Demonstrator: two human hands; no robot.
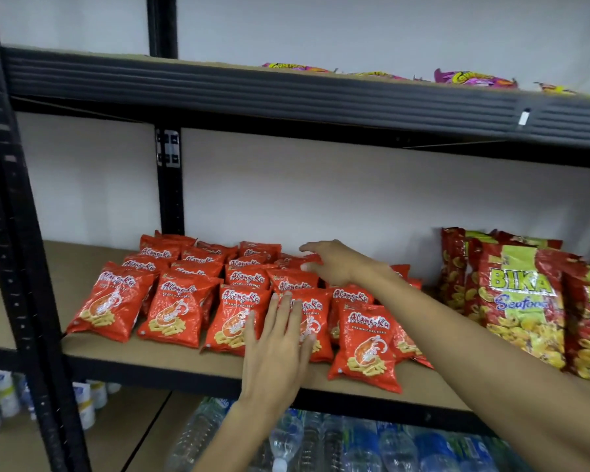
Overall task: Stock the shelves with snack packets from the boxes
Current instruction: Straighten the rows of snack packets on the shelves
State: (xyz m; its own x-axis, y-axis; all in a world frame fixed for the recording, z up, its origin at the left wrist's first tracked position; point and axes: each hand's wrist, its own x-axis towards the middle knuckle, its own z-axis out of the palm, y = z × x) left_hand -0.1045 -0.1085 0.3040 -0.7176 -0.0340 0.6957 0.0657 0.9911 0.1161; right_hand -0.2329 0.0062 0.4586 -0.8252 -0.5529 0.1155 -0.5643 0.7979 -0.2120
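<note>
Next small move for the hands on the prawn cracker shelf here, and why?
Probably nudge the front-right packet back into line: it juts past its row toward the shelf edge. The left hand lies flat on the neighbouring packet, while the right hand reaches to the back rows.

So the prawn cracker packets sit in rows on the middle shelf, leaning back one behind the other, with bare board to their left. Just to the right are the bigger BIKA packets, standing upright near the wall. More packets lie flat on the top shelf, right side. Water bottles lie on the level below. The left hand rests flat on a front-row packet, and the right hand is over the back rows; can't tell if it's gripping one.
</note>
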